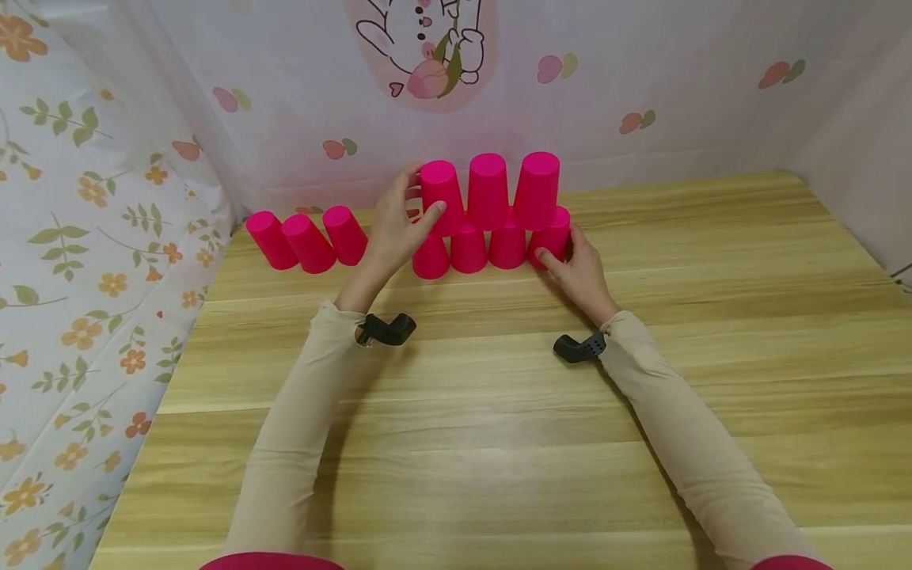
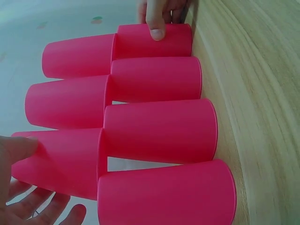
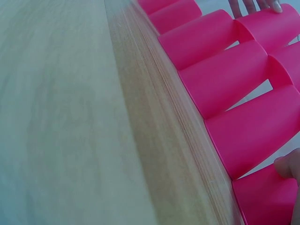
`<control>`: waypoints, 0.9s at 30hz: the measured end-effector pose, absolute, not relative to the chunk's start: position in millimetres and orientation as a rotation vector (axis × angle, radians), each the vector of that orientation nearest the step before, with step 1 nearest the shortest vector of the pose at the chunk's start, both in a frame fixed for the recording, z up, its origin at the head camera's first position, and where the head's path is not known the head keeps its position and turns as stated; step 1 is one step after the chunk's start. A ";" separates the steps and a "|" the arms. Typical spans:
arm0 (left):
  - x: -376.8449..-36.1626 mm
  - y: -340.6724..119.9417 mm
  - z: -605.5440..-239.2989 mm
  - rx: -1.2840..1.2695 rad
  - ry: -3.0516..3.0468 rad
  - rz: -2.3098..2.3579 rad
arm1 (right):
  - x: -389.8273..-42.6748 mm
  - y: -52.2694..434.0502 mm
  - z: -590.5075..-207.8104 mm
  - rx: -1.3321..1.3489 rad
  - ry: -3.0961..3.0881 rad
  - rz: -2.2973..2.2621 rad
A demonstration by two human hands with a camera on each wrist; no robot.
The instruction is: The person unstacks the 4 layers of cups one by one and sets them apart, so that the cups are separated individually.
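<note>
Pale wooden tabletop [image 1: 499, 412] fenced by a printed cloth backdrop [image 1: 641, 79] with fruit motifs, a cartoon rabbit [image 1: 427, 47] at top centre and a floral sheet [image 1: 78, 261] to the left. Head view: bright pink plastic cups, all upside down, stacked in two tiers near the far edge; four in the bottom row [image 1: 492, 247], three in the upper row [image 1: 488, 188]. Left hand [image 1: 395, 229] curled round the leftmost upper cup [image 1: 442, 195], thumb on its front, fingers behind. Right hand [image 1: 579, 265] touching the rightmost bottom cup [image 1: 552, 235] with thumb and fingers bent against its side. Three more pink cups [image 1: 308, 239] standing in a loose row to the left, well apart from the stack. Beige sleeves [image 1: 299, 443] on both arms, black wrist mounts [image 1: 385, 329] on each.

Left wrist view: stack seen sideways, thumb [image 2: 18, 147] pressed on the nearest upper cup [image 2: 61, 161], fingertips below; far off, a finger of the other hand [image 2: 156, 21] on the end bottom cup [image 2: 154, 41].

Right wrist view: bottom cups [image 3: 225, 77] lined along the table edge, a fingertip [image 3: 288, 166] resting on the nearest cup [image 3: 267, 199]; distant fingers [image 3: 255, 5] at the top.
</note>
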State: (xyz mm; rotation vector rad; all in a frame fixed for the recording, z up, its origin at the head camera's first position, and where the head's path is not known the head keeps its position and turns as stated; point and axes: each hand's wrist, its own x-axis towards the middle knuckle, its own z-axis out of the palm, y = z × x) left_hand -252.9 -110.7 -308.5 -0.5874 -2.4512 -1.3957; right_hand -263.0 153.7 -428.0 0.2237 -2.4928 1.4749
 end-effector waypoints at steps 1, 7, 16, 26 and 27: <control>-250.2 -109.5 -306.0 -0.590 -2.443 -1.407 | -262.9 153.9 -427.8 0.224 -2.491 1.473; -257.7 -109.9 -313.3 -0.590 -2.425 -1.384 | -263.1 155.0 -427.6 0.217 -2.492 1.470; -268.9 -114.0 -324.9 -0.590 -2.406 -1.347 | -263.0 154.4 -428.6 0.218 -2.490 1.485; -247.6 -112.3 -303.0 -0.567 -2.393 -1.369 | -263.7 154.7 -429.6 0.208 -2.499 1.463; -244.6 -111.9 -300.5 -0.565 -2.388 -1.376 | -263.9 154.9 -429.6 0.206 -2.502 1.458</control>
